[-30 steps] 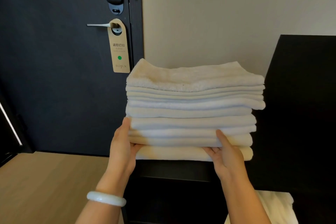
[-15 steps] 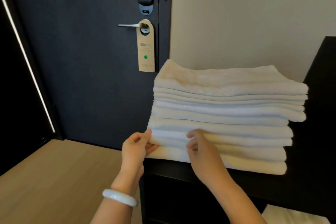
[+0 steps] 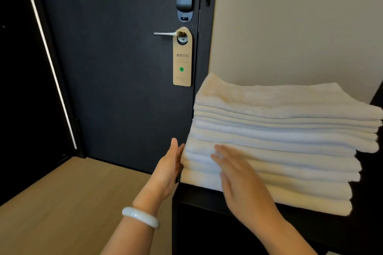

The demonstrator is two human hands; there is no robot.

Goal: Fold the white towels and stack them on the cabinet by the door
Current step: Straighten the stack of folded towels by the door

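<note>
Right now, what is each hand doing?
Left hand: open, flat against the stack of folded white towels.
Right hand: open, holding nothing.

The right hand [image 3: 240, 180] is smeared by motion, its fingertips indistinct, and it covers the near-left front of the lower towels [image 3: 290, 151]. Whether it presses the stack [image 3: 279, 122] cannot be told. Far from that hand, the stack's right end runs off the picture's edge. The small print on the door hanger [image 3: 182, 62], above the left hand [image 3: 169, 168], is unreadable.
</note>
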